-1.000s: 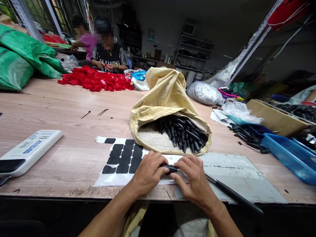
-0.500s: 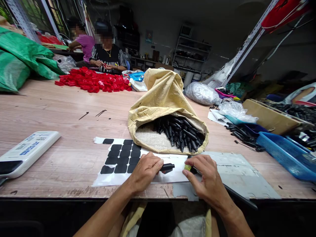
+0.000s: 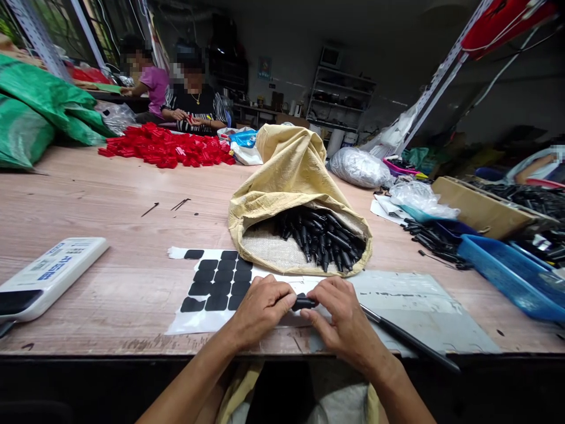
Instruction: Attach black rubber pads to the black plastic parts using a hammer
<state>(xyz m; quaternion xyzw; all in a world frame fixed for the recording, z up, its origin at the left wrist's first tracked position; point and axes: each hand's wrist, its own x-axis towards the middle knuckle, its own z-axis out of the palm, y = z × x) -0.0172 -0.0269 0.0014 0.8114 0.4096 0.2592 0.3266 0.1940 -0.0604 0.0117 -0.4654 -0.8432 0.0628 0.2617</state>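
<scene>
Left grip point(image 3: 263, 303), right grip point(image 3: 338, 306) pinch opposite ends of black tube point(image 3: 303, 303).

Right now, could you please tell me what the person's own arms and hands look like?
The left hand and right hand are both bare, with no gloves. The forearms carry no sleeves, watch or bracelet as far as the picture shows, and I can make out no rings on the fingers.
</scene>
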